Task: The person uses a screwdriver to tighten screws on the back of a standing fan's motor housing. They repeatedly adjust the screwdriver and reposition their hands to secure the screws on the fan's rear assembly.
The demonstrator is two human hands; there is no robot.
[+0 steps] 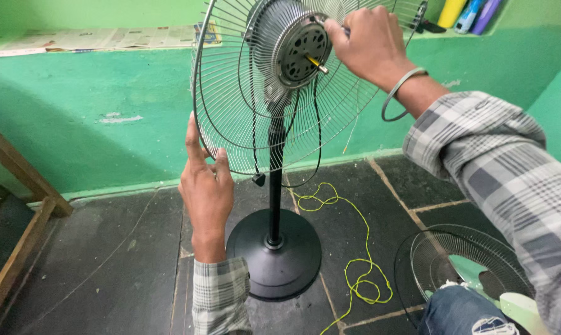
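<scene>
1. Head view: pedestal fan (274, 155) stands on the dark floor (106, 260) by the green wall; rear grille (230, 93) on, blade off.
2. Left hand (206, 186) steadies the grille's lower rim, fingers closed on the wire.
3. Right hand (370, 43) at the motor hub (302, 53); fingers pinched on something at the hub's edge, can't tell what.
4. Judgement: grille fixing step; next needs steady rim, fine grip.
5. Containers: none; front guard (460, 260) lies on the floor beside yellow cord (361, 273).

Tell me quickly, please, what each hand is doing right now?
Left hand: closed on the rim of the rear fan guard.
Right hand: fingers pinched at the motor hub; what it holds is hidden.
</scene>
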